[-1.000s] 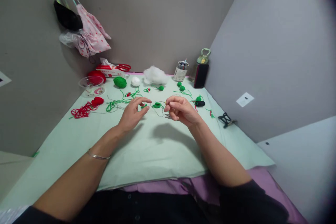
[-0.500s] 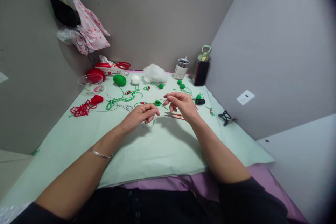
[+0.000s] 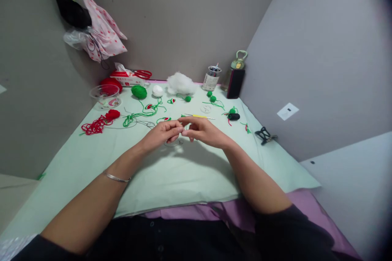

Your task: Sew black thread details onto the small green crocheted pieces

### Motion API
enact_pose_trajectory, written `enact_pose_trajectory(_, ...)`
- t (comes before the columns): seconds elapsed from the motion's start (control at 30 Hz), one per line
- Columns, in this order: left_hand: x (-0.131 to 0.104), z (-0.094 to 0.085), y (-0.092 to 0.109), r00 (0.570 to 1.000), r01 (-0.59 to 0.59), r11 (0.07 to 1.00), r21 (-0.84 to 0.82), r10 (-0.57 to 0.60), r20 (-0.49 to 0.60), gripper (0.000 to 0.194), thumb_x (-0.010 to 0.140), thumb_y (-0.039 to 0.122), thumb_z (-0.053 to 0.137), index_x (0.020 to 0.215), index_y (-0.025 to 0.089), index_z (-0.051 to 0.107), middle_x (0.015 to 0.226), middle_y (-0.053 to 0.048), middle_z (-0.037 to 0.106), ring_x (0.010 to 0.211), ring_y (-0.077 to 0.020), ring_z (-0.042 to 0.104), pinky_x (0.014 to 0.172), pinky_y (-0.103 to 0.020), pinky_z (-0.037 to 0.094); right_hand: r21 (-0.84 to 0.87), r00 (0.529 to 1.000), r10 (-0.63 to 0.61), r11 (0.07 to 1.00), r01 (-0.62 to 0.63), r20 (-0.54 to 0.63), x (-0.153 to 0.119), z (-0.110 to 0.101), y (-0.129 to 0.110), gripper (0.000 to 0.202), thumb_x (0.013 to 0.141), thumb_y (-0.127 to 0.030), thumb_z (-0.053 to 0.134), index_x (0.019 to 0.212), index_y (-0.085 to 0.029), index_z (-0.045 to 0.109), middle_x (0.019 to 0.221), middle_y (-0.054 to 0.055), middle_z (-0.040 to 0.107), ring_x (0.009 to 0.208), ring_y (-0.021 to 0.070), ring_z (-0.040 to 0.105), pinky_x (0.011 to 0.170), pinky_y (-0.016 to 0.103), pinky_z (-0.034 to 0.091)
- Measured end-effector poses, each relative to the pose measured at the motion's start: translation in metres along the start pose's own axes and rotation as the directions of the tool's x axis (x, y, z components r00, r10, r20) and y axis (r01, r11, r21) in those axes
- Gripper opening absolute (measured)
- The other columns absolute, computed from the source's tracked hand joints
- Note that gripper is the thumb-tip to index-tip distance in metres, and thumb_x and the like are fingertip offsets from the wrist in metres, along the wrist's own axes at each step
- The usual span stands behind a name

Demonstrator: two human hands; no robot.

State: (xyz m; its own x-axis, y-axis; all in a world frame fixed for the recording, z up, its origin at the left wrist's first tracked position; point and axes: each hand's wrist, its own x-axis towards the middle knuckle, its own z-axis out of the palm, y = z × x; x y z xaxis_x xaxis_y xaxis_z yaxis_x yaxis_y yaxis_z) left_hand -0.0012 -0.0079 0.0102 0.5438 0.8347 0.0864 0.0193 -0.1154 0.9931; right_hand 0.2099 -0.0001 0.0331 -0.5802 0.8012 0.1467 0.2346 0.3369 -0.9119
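Note:
My left hand is closed, thumb pressed on the fingers, over the middle of the table. A thin dark thread loops just beneath its fingertips. My right hand meets it, its thumb and fingertips brought together at the left fingertips. Whatever lies between the fingers is too small to make out. Just beyond the right hand is a yellow-handled crochet hook. A small green and red crocheted piece lies behind the left hand. No thread snips show now.
Green yarn and red yarn lie on the left. White stuffing, a green yarn ball and a pen can line the back. A black spool and black clip are on the right.
My right hand has moved left and its fingertips have come to the left hand's. The snips seen by it earlier are out of sight, and the crochet hook shows. My left hand barely moved.

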Motion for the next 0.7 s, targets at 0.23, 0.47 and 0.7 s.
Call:
enact_pose_trajectory(0.23, -0.001, -0.009, 0.008, 0.999, 0.036, 0.989, 0.147, -0.04, 0.026, 0.027, 0.092, 0.041, 0.056, 0.086, 0.016, 0.065, 0.056, 0.005, 0.041, 0.053, -0.0094, 0.035, 0.055, -0.022, 0.027, -0.102, 0.998, 0.054, 0.993, -0.056, -0.022, -0.003, -0.017, -0.002, 0.029, 0.089, -0.041, 0.064, 0.083, -0.014, 0.073, 0.068, 0.001, 0.06, 0.06, 0.0092, 0.047, 0.055, 0.023, 0.035)
enact_pose_trajectory(0.47, -0.002, -0.009, 0.009, 0.996, 0.056, 0.986, 0.157, -0.066, 0.063, 0.027, 0.092, 0.041, 0.057, 0.086, 0.017, 0.067, 0.059, 0.004, 0.049, 0.056, -0.0089, 0.041, 0.057, -0.022, 0.033, 0.287, 0.994, -0.04, 0.955, 0.068, -0.105, -0.002, -0.023, 0.001, 0.027, 0.084, -0.037, 0.072, 0.068, -0.016, 0.065, 0.095, 0.007, 0.071, 0.077, 0.0126, 0.058, 0.07, 0.026, 0.047)
enact_pose_trajectory(0.7, -0.01, -0.012, 0.018, 0.715, 0.243, 0.936, 0.253, -0.349, 0.605, 0.036, 0.088, 0.043, 0.065, 0.117, 0.024, 0.072, 0.106, -0.009, 0.075, 0.072, -0.0162, 0.066, 0.061, -0.025, 0.047, 0.65, 0.999, -0.045, 0.759, 0.034, 0.001, -0.002, -0.022, 0.003, 0.036, 0.086, -0.038, 0.067, 0.065, -0.019, 0.045, 0.062, -0.004, 0.055, 0.036, 0.0037, 0.034, 0.04, 0.02, 0.027)
